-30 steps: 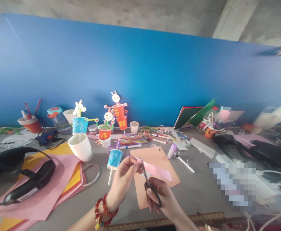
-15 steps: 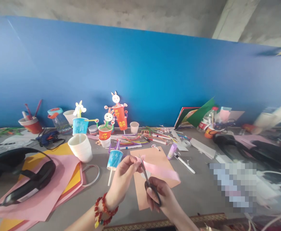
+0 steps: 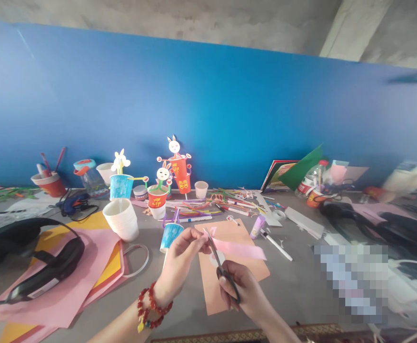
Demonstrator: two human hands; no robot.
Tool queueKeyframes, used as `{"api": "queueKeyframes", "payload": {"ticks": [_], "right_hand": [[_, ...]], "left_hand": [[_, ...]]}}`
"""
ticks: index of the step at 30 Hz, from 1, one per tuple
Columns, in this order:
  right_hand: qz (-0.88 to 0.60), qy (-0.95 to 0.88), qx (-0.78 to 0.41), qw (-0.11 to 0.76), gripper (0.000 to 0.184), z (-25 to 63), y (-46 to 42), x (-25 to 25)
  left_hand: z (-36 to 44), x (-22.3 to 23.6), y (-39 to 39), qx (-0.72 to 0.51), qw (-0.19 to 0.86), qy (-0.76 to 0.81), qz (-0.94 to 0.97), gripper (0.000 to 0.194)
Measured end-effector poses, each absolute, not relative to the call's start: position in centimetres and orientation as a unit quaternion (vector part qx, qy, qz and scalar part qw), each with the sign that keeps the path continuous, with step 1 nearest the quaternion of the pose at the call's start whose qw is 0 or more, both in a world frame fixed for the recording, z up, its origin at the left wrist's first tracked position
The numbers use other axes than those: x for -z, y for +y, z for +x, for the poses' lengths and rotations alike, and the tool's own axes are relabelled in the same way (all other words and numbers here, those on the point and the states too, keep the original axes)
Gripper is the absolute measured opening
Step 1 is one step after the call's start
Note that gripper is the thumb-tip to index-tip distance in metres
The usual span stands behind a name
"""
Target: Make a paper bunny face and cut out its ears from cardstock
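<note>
Thumb and fingers of my left hand (image 3: pixel 187 255) pinch a small piece of pink paper (image 3: pixel 204 234). My right hand (image 3: pixel 242 288) is closed round the dark handles of the scissors (image 3: pixel 213 250), whose blades point up and away, close to my left fingertips. Just beyond the blades, a longer pink paper strip (image 3: pixel 242 250) lies over a peach-coloured sheet (image 3: pixel 237 231). A white paper circle (image 3: pixel 217 258) rests on that sheet, partly behind the scissors. Left of my left hand is a blue-painted paper cup (image 3: pixel 171 236) with a purple pipe cleaner and a stick.
White stacked cups (image 3: pixel 121 221) and cup figures with rabbit heads (image 3: pixel 163 174) stand behind on the left. Pink and yellow sheets (image 3: pixel 97 252) lie under a black headset (image 3: pixel 51 267). A glue stick (image 3: pixel 257 227) and a marker (image 3: pixel 278 247) lie right of the peach sheet.
The pink strip, angled downward before, now lies flatter over the peach sheet, its near end apart from my left fingers. Both hands stay nearly in place; the view has shifted slightly.
</note>
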State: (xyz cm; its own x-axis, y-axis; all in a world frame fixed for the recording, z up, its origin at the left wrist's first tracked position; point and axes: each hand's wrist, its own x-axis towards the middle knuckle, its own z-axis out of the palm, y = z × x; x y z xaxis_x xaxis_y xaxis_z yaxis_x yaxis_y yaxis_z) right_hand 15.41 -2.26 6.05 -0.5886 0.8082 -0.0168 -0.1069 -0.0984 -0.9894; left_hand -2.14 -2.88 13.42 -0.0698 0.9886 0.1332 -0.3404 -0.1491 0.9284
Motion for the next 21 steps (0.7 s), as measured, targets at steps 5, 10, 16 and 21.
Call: {"api": "queueKeyframes", "payload": {"ticks": [5,10,16,21], "right_hand": [[-0.308,-0.574,-0.687,0.323,0.059,15.6,-1.9,-6.3],[-0.306,-0.567,-0.695,0.319,0.057,15.8,-1.7,-6.4],[-0.311,-0.567,-0.695,0.313,0.056,15.8,-1.4,-6.4],[-0.329,-0.585,-0.675,0.307,0.057,15.9,-1.7,-7.2]], "left_hand": [[-2.4,-13.7,-2.7,-0.622,0.538,0.377,0.426,0.027],[-2.6,-13.7,-2.5,-0.609,0.542,0.371,0.445,0.027],[-2.4,-13.7,-2.5,-0.613,0.546,0.369,0.437,0.03],[-2.4,-13.9,-2.8,-0.613,0.544,0.374,0.433,0.029]]}}
